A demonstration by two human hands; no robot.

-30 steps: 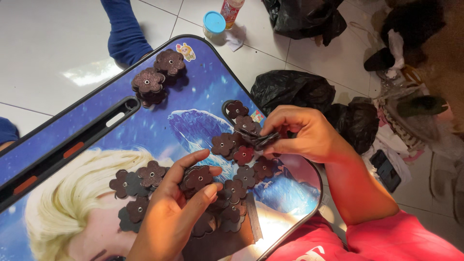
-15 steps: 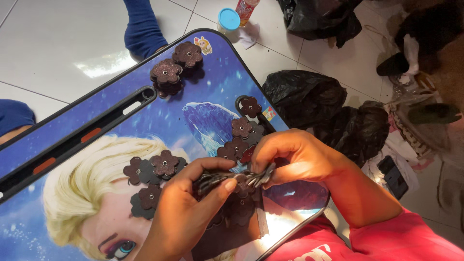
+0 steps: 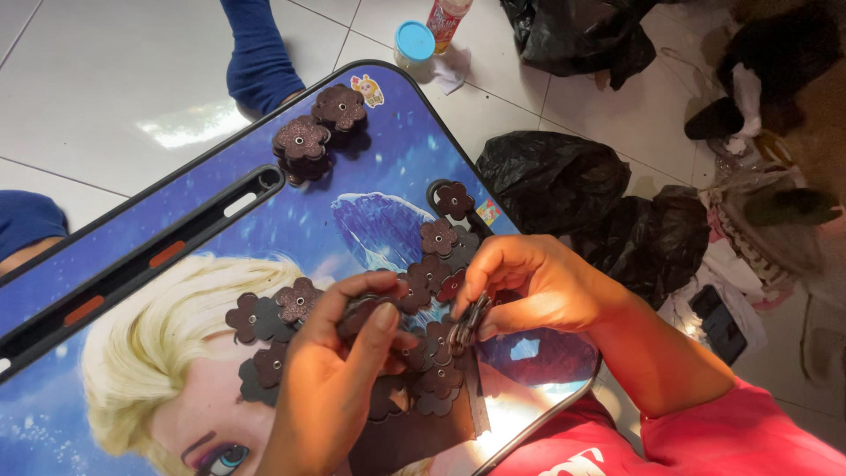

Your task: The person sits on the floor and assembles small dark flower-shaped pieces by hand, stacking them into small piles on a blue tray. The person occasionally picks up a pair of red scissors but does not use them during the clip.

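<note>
Right hand (image 3: 529, 286): pinches a small stack of flower pieces (image 3: 467, 324) on edge, centre frame.
Left hand (image 3: 339, 370): fingers curled, touching it from the left.

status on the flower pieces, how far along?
Done: a small stack of dark flower pieces sits apart at the tray table's far corner. In hand: the right hand pinches a few stacked flowers edge-on, and the left hand rests on the loose pile. Left: many loose flowers lie spread around both hands.
</note>
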